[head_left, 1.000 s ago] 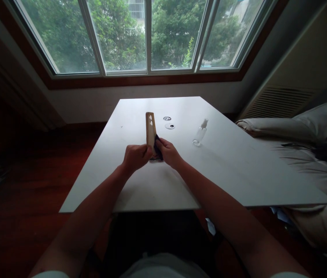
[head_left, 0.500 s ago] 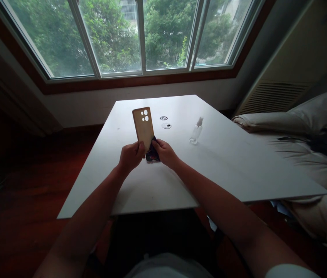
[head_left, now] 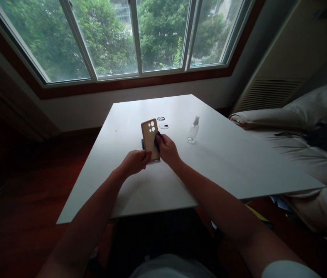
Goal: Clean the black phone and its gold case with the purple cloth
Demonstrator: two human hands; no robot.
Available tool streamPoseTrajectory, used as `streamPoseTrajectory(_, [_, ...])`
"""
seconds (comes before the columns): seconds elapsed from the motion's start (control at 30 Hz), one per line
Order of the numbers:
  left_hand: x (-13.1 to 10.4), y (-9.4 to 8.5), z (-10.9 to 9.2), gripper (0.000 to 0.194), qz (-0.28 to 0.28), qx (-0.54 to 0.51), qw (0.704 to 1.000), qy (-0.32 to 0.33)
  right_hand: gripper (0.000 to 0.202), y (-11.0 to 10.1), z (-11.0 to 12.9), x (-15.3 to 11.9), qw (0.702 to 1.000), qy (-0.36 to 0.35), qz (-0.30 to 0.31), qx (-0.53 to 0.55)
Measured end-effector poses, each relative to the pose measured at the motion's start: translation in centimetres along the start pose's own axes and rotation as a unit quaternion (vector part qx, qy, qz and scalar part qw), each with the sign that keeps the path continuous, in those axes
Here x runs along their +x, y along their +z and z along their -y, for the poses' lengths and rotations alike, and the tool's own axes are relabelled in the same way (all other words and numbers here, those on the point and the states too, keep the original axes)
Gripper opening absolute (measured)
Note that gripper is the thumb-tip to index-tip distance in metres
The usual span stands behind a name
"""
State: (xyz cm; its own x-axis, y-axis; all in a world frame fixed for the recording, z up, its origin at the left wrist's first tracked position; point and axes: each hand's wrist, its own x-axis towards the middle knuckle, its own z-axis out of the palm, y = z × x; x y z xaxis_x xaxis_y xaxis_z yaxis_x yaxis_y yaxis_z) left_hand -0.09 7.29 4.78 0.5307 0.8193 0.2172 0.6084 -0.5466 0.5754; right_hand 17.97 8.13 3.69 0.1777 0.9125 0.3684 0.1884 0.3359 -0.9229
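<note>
Over the counter (head_left: 224, 162), the left hand (head_left: 136, 160) grips the case (head_left: 149, 139) at its 7 o'clock corner; the right hand (head_left: 167, 148) pinches a cloth (head_left: 157, 142) at its 3 o'clock edge. Bottle (head_left: 192, 133): farther toward 3 o'clock.

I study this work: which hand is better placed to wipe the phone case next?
Probably the right hand: it holds a dark cloth at the right edge of the phone case, while the left hand grips its lower end.
</note>
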Motion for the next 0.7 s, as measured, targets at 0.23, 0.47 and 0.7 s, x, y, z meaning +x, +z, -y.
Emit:
streamPoseTrajectory(0.23, [-0.3, 0.4, 0.3, 0.051, 0.182, -0.162, 0.966, -0.081, 0.048, -0.8, -0.7, 1.4, 0.989, 0.075, -0.066, 0.106])
streamPoseTrajectory(0.47, [0.9, 0.7, 1.7, 0.045, 0.016, -0.320, 0.943, -0.088, 0.049, -1.0, -1.7, 2.1, 0.976, 0.125, -0.058, 0.168])
streamPoseTrajectory(0.7, [1.3, 0.4, 1.9, 0.046, -0.105, -0.275, 0.949, -0.114, 0.049, -0.3, -2.8, 2.1, 0.990, 0.088, -0.044, 0.105])
